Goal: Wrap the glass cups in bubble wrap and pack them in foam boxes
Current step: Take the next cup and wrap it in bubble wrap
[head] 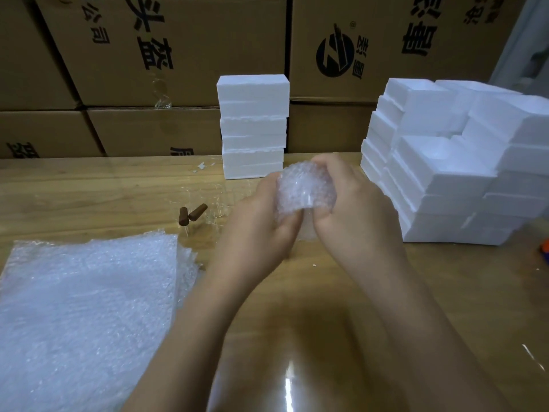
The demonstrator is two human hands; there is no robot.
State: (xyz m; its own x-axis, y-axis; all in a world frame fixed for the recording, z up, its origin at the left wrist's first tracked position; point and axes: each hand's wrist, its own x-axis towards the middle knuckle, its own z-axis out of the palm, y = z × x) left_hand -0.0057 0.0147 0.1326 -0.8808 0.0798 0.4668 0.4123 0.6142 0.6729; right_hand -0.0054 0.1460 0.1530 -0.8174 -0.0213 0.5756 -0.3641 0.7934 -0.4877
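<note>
Between both hands, above the middle of the table, I hold a glass cup wrapped in bubble wrap [300, 188]. My left hand [255, 221] grips its left side, and my right hand [353, 209] closes over its right side and top. A bit of bare glass shows below the wrap between my thumbs. Clear glass cups [214, 203] stand on the table just left of my hands, hard to make out. A stack of bubble wrap sheets [86, 307] lies at the near left. Closed white foam boxes [254, 126] are stacked behind my hands.
A larger pile of foam boxes [451, 162] fills the right side of the wooden table [326, 292]. Two brown cylindrical pieces [191, 214] lie left of the cups. Cardboard cartons [178, 55] wall off the back. An orange object [545, 246] shows at the right edge.
</note>
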